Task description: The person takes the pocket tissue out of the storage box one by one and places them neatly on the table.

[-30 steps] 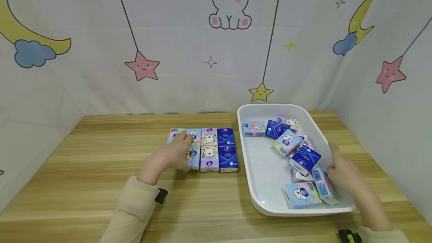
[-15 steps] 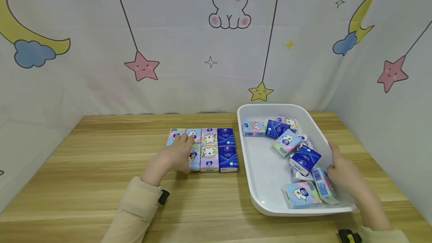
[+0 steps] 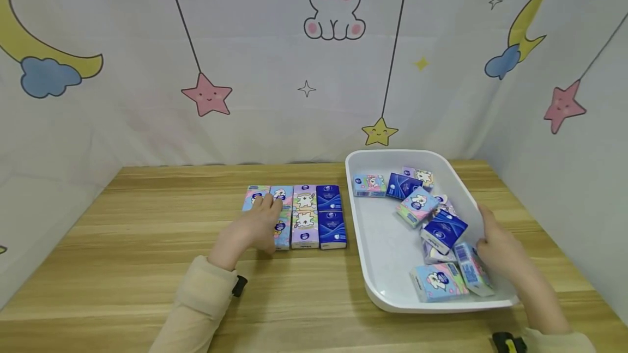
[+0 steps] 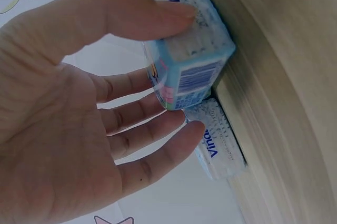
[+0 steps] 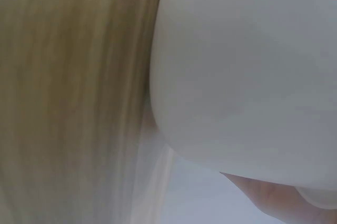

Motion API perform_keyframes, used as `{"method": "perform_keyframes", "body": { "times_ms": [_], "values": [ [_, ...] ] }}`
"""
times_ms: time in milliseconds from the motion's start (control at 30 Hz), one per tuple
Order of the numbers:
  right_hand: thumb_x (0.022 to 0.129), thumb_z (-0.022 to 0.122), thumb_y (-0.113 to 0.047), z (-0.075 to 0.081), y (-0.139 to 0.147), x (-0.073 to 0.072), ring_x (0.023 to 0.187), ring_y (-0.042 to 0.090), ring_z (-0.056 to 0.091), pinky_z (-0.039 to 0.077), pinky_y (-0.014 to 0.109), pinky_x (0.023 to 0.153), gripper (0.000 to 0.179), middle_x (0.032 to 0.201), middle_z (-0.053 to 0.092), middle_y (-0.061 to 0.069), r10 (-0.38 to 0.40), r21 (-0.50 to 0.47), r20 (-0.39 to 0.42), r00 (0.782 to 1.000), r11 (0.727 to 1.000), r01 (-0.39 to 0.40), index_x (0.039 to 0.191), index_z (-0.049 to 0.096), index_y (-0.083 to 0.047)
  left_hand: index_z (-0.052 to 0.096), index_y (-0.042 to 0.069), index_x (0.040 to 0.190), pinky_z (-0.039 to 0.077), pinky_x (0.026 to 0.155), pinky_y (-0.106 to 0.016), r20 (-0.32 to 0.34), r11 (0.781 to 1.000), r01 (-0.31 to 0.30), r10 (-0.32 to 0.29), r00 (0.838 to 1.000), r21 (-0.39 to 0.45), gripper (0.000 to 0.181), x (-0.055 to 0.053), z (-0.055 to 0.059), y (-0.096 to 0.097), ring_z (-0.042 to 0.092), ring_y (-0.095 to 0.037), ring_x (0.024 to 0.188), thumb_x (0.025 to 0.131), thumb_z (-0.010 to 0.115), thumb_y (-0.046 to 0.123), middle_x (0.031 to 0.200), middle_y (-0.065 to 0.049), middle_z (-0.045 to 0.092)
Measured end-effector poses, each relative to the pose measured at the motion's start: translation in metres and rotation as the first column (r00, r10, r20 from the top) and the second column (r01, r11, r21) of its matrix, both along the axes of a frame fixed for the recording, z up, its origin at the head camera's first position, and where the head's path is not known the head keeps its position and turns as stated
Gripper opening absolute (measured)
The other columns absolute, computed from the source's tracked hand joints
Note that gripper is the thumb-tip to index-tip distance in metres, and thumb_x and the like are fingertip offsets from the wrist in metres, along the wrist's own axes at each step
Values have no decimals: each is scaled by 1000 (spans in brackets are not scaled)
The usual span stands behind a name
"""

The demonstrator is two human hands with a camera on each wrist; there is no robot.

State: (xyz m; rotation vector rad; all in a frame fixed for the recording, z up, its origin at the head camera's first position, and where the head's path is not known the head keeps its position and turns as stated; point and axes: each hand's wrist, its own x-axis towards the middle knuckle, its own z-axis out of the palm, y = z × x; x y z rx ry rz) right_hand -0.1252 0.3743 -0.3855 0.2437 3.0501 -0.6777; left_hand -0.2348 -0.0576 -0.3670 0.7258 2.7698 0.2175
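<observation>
My left hand (image 3: 251, 229) pinches a light-blue pack of tissues (image 3: 283, 234) at the front of a block of packs. In the left wrist view, its thumb lies on the pack's end face and the fingertips reach its far side. Beside it are two purple packs (image 3: 305, 227) and two dark-blue packs (image 3: 332, 229), in front-and-back pairs. Behind the fingers lie a pink-and-blue pack (image 3: 282, 195) and another pack (image 3: 255, 195) at the back left. My right hand (image 3: 502, 249) grips the right rim of a white plastic bin (image 3: 385, 266); its outer wall fills much of the right wrist view.
Inside the bin lie several loose tissue packs, among them a dark-blue pack (image 3: 444, 229) and a pink-and-blue pack (image 3: 440, 282). The wooden table (image 3: 147, 244) carries everything. A white printed curtain (image 3: 260, 129) hangs behind, and another stretch of it hangs at the right.
My left hand has shifted slightly right, and the light-blue pack under it has slid a little toward the front. The right hand and the bin stay in place.
</observation>
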Motion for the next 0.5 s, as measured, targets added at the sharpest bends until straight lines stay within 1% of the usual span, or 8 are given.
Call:
{"method": "perform_keyframes", "body": {
  "times_ms": [167,367,500],
  "values": [
    [87,41,1,1,0,0,111,63,46,44,70,84,75,131,37,48,2,10,-6,1000,1000,-2,148,-2,11,24,-6,147,42,103,-54,3,1000,-2,2,1000,-1,100,0,1,0,25,-44,138,67,82,10,151,-28,23],
    [87,41,1,0,1,0,112,63,46,43,70,85,75,131,36,48,0,10,-1,1000,1000,0,148,-2,11,22,-6,147,34,110,-58,11,1000,-19,19,1000,20,101,0,0,-1,17,-49,142,67,82,11,153,-29,19],
    [87,42,1,0,2,-1,110,63,47,44,69,84,76,131,36,48,-2,12,2,1000,1000,2,148,-2,11,27,-5,144,40,106,-55,-3,1000,-15,15,1000,19,95,-1,0,-1,26,-47,137,68,83,12,147,-28,26]
  ]
}}
